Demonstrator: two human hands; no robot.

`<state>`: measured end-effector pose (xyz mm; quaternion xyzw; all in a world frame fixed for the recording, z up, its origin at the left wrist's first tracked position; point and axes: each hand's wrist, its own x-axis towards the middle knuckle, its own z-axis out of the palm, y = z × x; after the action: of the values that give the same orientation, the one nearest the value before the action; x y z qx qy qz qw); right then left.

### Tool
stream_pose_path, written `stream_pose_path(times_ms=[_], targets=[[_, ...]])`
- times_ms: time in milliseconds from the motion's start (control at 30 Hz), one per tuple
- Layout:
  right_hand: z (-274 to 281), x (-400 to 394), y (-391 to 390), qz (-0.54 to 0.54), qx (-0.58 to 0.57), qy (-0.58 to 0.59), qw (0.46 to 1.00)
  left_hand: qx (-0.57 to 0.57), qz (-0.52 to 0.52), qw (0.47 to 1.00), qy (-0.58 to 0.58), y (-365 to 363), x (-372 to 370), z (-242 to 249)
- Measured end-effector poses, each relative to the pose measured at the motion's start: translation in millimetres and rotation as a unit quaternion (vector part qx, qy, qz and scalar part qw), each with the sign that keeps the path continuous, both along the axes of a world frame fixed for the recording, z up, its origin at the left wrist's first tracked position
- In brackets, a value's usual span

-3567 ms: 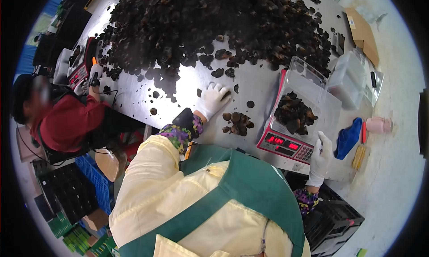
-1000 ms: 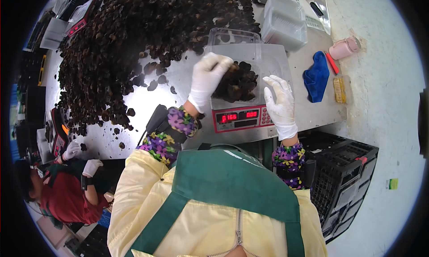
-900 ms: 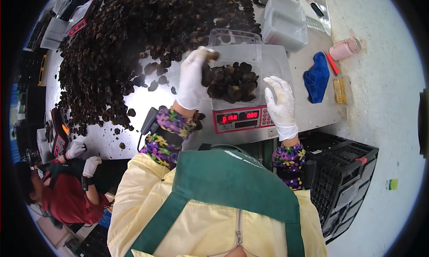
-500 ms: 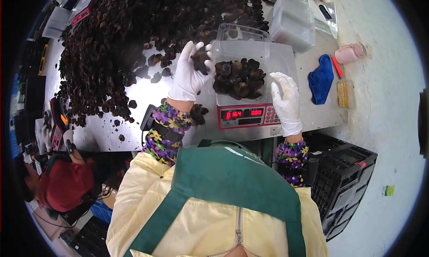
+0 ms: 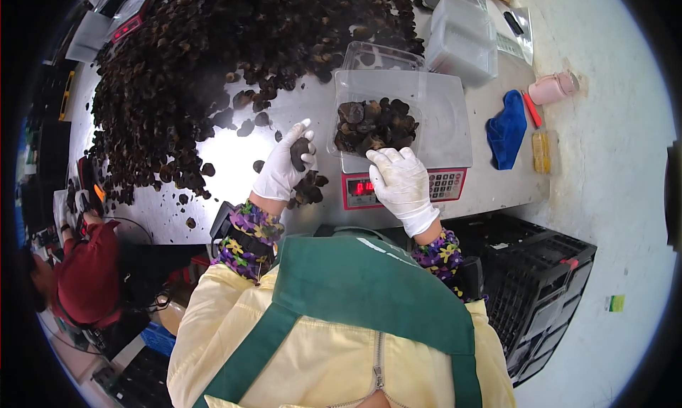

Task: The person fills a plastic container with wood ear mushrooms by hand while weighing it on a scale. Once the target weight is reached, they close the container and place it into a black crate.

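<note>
My gloved left hand (image 5: 283,172) is closed around a dark wood ear mushroom (image 5: 301,152), above the table left of the scale. A few more wood ears (image 5: 310,188) lie on the table beside that wrist. My gloved right hand (image 5: 401,186) has its fingers bent together at the front rim of a clear plastic box (image 5: 418,117); what they pinch, if anything, is hidden. The box holds a heap of wood ears (image 5: 375,122) and sits on the plate of a red-framed digital scale (image 5: 449,183). The right hand covers part of its display.
A big pile of wood ears (image 5: 213,53) spreads over the metal table (image 5: 234,209). Stacked clear boxes (image 5: 462,39), a blue cloth (image 5: 506,131), a red-handled tool (image 5: 532,110) and a pink bottle (image 5: 554,88) lie right. Black crates (image 5: 543,280) stand below; a red-sleeved person (image 5: 85,273) works left.
My left hand has drawn back toward me and lower, still holding a wood ear. The right hand has moved left from beside the box to its front rim, now covering part of the display.
</note>
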<state>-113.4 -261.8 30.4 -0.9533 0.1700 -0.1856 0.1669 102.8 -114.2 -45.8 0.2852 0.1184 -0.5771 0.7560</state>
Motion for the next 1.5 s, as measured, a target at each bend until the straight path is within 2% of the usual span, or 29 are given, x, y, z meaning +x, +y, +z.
stream_pose_path(times_ms=[100,167,200,233,267,300,367,400,500,533,600,633,700,767,867,900,967,1000,1033,1067,1100,1133,1200,1233,1300,1333,1367,1433,1500], targets=[[5.4,-0.4,-3.0,-0.018,0.031,0.020,0.999,0.064,0.023,0.998,-0.003,-6.5,-8.2,29.3],[8.9,-5.1,-9.6,-0.024,0.076,-0.057,0.995,0.074,0.046,0.986,-0.144,-17.8,-13.4,51.8],[15.8,-7.3,-12.4,-0.034,0.078,-0.057,0.995,0.082,-0.010,0.960,-0.269,-24.8,-14.3,60.9],[15.8,-9.3,-16.1,-0.032,0.076,-0.057,0.995,0.080,-0.007,0.960,-0.269,-37.7,-19.8,66.0],[14.5,-10.6,-20.4,-0.044,0.073,-0.070,0.994,0.088,-0.001,0.888,-0.451,-54.7,-27.7,70.3],[13.7,-12.2,-24.7,-0.057,0.070,-0.083,0.992,0.093,0.006,0.783,-0.615,-69.7,-35.0,74.7],[14.5,-15.9,-30.7,-0.065,0.074,-0.073,0.992,0.137,-0.029,0.664,-0.734,-90.0,-45.9,83.3],[15.5,-17.4,-33.2,-0.073,0.073,-0.075,0.992,0.173,-0.085,0.602,-0.775,-95.8,-50.2,95.7],[18.0,-26.8,-38.6,-0.095,0.077,-0.077,0.989,0.236,-0.213,0.548,-0.774,-107.3,-53.8,110.2],[18.6,-30.3,-40.7,-0.104,0.082,-0.077,0.988,0.233,-0.215,0.546,-0.775,-109.0,-52.2,103.1],[19.6,-37.7,-44.2,-0.121,0.086,-0.078,0.986,0.153,-0.144,0.624,-0.753,-109.1,-46.2,75.3],[19.5,-41.3,-45.8,-0.132,0.089,-0.078,0.984,0.150,-0.149,0.622,-0.754,-109.0,-42.5,66.6],[18.1,-46.4,-49.2,-0.142,0.102,-0.079,0.981,0.048,-0.094,0.683,-0.723,-108.7,-36.1,59.4],[17.3,-47.6,-52.3,-0.147,0.091,-0.083,0.981,0.043,-0.094,0.689,-0.717,-106.0,-33.0,64.0],[19.9,-44.3,-56.5,-0.147,0.098,-0.084,0.981,0.070,-0.112,0.767,-0.628,-96.5,-28.8,74.9],[19.2,-42.9,-59.3,-0.147,0.098,-0.085,0.981,0.070,-0.112,0.766,-0.629,-92.6,-25.2,72.4],[14.9,-38.7,-68.5,-0.135,0.124,-0.103,0.978,0.014,-0.063,0.908,-0.413,-82.0,-13.6,59.0],[11.2,-36.8,-74.9,-0.133,0.124,-0.104,0.978,-0.011,-0.032,0.935,-0.354,-76.2,-6.7,50.7],[6.0,-34.3,-82.9,-0.124,0.164,-0.106,0.973,-0.010,-0.029,0.935,-0.354,-66.6,2.4,46.3],[1.0,-29.6,-90.0,-0.115,0.204,-0.108,0.966,-0.048,-0.016,0.981,-0.185,-55.4,11.4,43.0],[-2.5,-22.5,-95.6,-0.112,0.205,-0.108,0.966,-0.085,-0.003,0.996,-0.010,-48.0,14.7,42.0],[-5.6,-14.2,-101.5,-0.130,0.280,-0.125,0.943,-0.049,0.011,0.999,0.003,-42.9,10.0,53.8],[-15.8,0.8,-118.8,-0.148,0.434,-0.145,0.877,-0.062,-0.003,0.998,0.002,-23.2,16.5,29.1],[-17.5,7.7,-126.0,-0.146,0.434,-0.144,0.877,-0.075,-0.019,0.997,0.001,-14.7,18.0,21.8],[-19.9,21.6,-138.6,-0.209,0.629,-0.146,0.734,0.054,0.014,0.997,-0.047,-4.4,6.3,26.6],[-27.7,25.0,-146.4,-0.189,0.684,-0.164,0.686,0.096,0.023,0.994,-0.047,-5.1,-3.1,39.7],[-34.4,27.2,-154.1,-0.187,0.684,-0.163,0.686,0.137,0.032,0.989,-0.046,-3.9,-9.5,47.6],[-36.1,31.4,-163.2,-0.195,0.763,-0.170,0.593,0.140,0.020,0.989,-0.040,8.5,-12.5,23.6],[-31.2,28.8,-172.1,-0.164,0.777,-0.172,0.582,0.141,0.007,0.989,-0.033,19.0,-11.9,-1.6]])
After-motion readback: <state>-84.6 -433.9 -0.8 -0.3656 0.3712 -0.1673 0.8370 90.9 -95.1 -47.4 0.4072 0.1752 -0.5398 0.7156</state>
